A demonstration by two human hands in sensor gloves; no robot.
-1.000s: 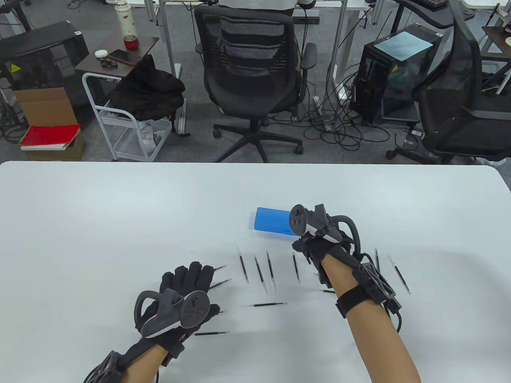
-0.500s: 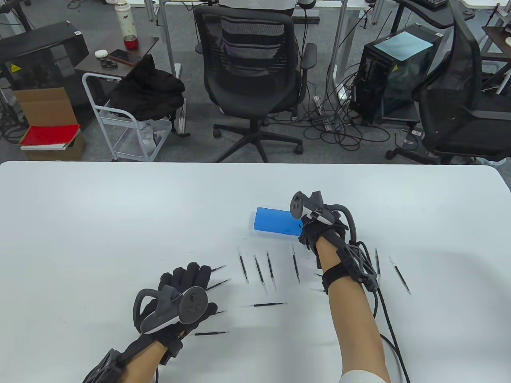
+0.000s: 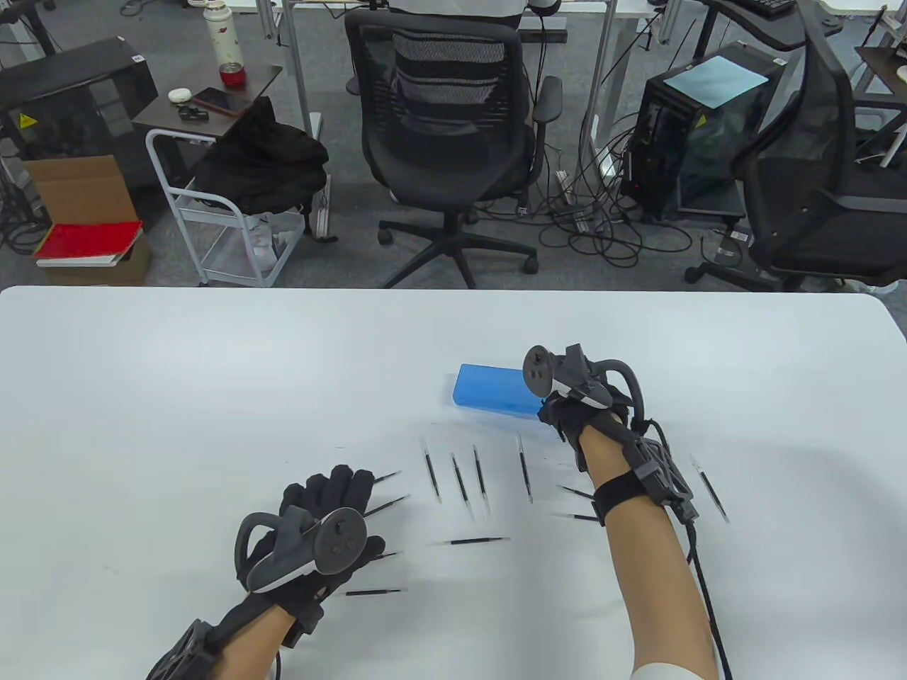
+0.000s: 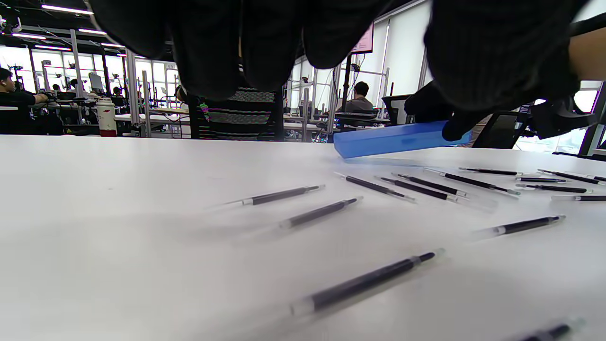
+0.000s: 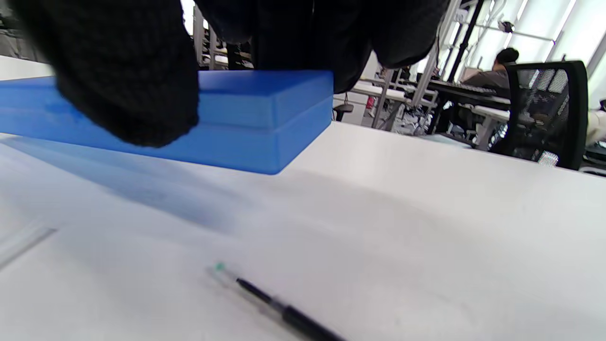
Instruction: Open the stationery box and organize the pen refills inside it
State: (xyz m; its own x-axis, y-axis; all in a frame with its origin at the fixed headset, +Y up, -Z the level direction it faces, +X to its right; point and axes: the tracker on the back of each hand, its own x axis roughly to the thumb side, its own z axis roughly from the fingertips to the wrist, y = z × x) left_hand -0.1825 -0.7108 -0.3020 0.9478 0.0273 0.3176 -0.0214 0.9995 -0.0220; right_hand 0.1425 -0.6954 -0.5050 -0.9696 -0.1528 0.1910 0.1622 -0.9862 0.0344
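Observation:
A shut blue stationery box (image 3: 490, 390) lies at the table's middle. My right hand (image 3: 565, 411) grips its right end, thumb on the near side and fingers over the lid; the right wrist view shows the same box (image 5: 258, 118) under the fingers. From the left wrist view the box (image 4: 388, 139) looks slightly raised at that end. Several black pen refills (image 3: 481, 489) lie scattered between both hands, and the refills (image 4: 374, 185) also show close up. My left hand (image 3: 331, 496) rests flat on the table with fingers spread, holding nothing.
The white table (image 3: 212, 368) stretches wide to the left and behind the box. One refill (image 3: 710, 489) lies right of my right forearm. A cable (image 3: 708, 609) trails from the right wrist. Office chairs and a cart stand on the floor beyond the far edge.
My right hand has reached forward over the refills and closed on the box's right end; the box has shifted slightly right. The left hand has hardly moved.

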